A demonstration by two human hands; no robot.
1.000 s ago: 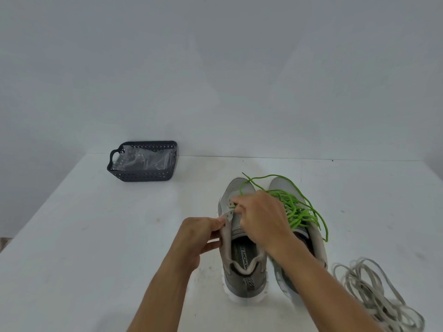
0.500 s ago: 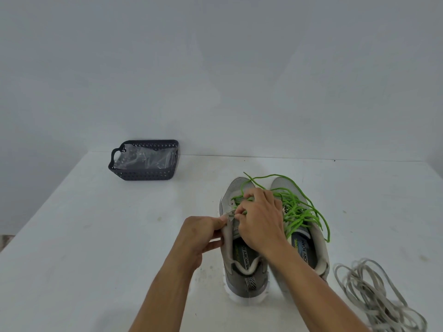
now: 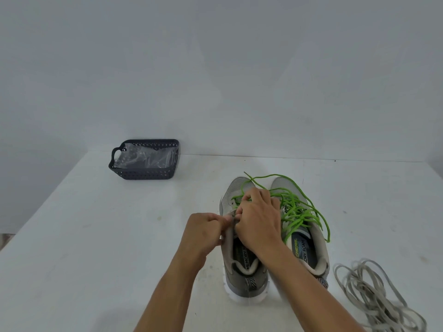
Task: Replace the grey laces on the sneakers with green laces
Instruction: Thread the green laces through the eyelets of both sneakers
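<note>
Two grey sneakers stand side by side on the white table (image 3: 96,236), toes pointing away from me. My left hand (image 3: 203,230) pinches the left eyelet edge of the left sneaker (image 3: 242,271). My right hand (image 3: 257,219) lies over that shoe's tongue with its fingers curled on the green lace (image 3: 299,212) at the eyelets. Loose green lace piles in loops over the right sneaker (image 3: 309,250) and trails off its right side. My right hand hides the exact eyelet.
The removed grey laces (image 3: 374,295) lie in a tangled heap at the right front of the table. A dark perforated basket (image 3: 143,173) holding clear plastic stands at the back left, near the wall.
My right hand has shifted slightly forward along the left sneaker's eyelets with the green lace. My left hand keeps its pinch on the shoe's edge.
</note>
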